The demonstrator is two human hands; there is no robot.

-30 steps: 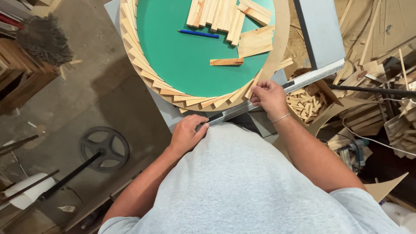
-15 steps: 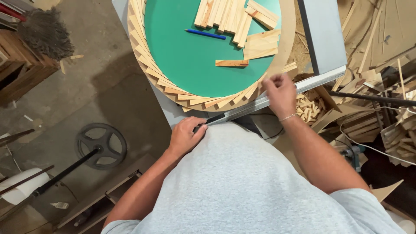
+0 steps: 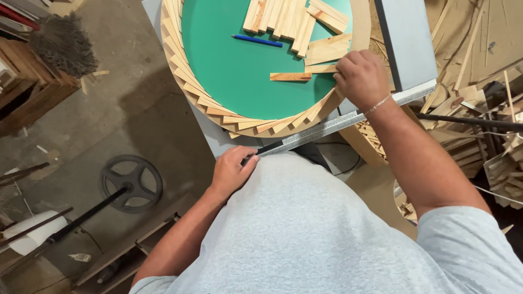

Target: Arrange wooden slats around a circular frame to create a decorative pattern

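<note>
My left hand grips the dark end of a long metal ruler that lies across the near edge of the table. My right hand has reached over the ruler onto a round green board and closes its fingers on a short wooden strip near the board's right side. Overlapping wooden slats form a ring around the board's rim. Another loose strip, a blue pencil and a pile of wooden pieces lie on the green surface.
A grey table carries the board. Scrap wood is heaped to the right. On the concrete floor at the left are a black wheel on a rod, a broom head, a wooden crate and a white roll.
My right hand has left the ruler and moved up onto the green board to the wooden strip. My left hand has stayed on the ruler's end.
</note>
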